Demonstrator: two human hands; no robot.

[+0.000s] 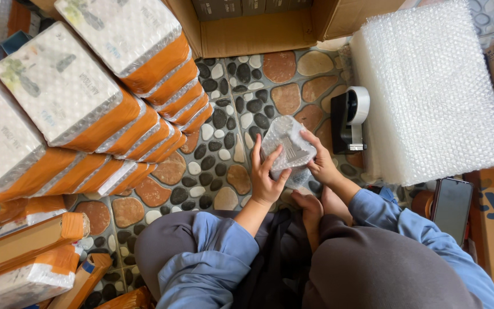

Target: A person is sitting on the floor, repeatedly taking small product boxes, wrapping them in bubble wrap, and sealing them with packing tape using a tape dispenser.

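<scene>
1. Far left of the frame: stacks of wrapped orange-and-white packs (87, 103), leaning in rows like fallen dominoes. More taped packs (24, 252) sit at the lower left, all piled within arm's reach of the seated person.
2. Centre: the left hand (265, 177) has its fingers spread flat against the near side of a small bubble-wrapped item (288, 150), looks like it's pressing the wrap down so it stays put.
3. That bundle is held up over the pebble-pattern floor (224, 131), between both hands. It's a lumpy clear-wrapped block; something ridged and pale shows through, can't tell what exactly.
4. The right hand (320, 163) grips the bundle's right edge, fingers curled around it, steadying the other side.
5. Just right of that: a black-and-white tape dispenser (350, 117) standing on the floor, handy.
6. Right side: a thick stack of bubble wrap (430, 91), with a dark phone (451, 203) lying below it.
7. Top centre: an open cardboard box (258, 28).
</scene>
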